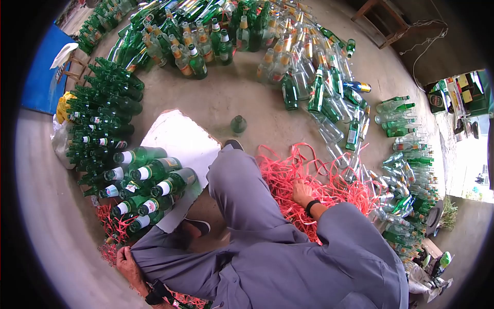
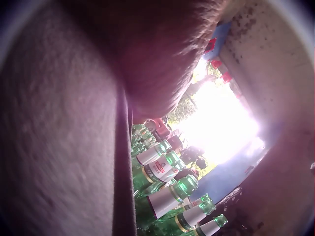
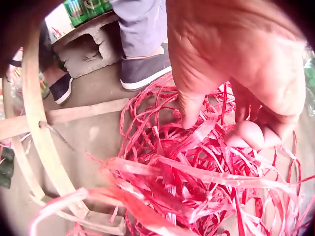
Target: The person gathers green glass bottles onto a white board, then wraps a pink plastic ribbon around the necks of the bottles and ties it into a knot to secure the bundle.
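Floor [image 1: 180, 95] beyond board [image 1: 180, 131]'s right edge | probably light, limp ribbon tangle [image 3: 211, 182]; pinch at fringe | half-curled right grip [image 1: 303, 192], hold unclear; left grip [image 1: 128, 265] likewise

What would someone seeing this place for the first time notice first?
Probably the mass of green and clear bottles, crowding the left, far and right sides of the floor in the head view. The bright pink-red tangle of strips likely comes next, right of the person's knee, with the right hand at it. To the left, green bottles lie on a white board.
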`<action>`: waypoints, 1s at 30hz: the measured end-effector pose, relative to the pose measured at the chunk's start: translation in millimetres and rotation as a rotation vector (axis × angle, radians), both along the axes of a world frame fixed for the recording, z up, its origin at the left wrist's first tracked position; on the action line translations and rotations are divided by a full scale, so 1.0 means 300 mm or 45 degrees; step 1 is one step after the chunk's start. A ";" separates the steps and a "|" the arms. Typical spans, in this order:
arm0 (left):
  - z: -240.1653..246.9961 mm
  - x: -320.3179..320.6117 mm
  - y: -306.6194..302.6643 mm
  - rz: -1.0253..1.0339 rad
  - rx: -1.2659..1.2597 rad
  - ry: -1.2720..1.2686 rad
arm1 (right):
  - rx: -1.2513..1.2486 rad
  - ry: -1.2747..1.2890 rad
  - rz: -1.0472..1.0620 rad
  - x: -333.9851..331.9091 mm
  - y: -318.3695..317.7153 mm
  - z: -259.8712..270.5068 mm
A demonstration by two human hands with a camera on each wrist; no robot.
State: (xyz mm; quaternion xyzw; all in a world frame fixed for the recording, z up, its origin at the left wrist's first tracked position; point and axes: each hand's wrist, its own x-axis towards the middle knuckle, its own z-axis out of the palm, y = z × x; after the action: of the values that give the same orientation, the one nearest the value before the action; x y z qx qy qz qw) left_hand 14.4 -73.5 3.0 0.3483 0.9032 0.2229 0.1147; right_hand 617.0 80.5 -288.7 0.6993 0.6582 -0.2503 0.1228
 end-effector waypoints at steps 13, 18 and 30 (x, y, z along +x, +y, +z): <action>0.005 0.016 0.000 0.004 0.002 0.078 | 0.000 0.101 -0.307 0.203 0.086 -0.061; 0.002 0.015 -0.005 -0.040 0.008 0.064 | -0.167 0.968 -0.792 0.243 0.192 0.128; 0.009 0.019 -0.010 -0.100 0.070 -0.044 | -0.337 2.343 -1.035 -0.079 0.418 0.901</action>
State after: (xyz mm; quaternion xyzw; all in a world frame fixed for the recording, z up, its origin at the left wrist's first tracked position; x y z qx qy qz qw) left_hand 20.0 -76.3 5.8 0.3826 0.8803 0.2490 0.1292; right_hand 593.3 206.0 -18.5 0.3867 0.1765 -0.7854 -0.4499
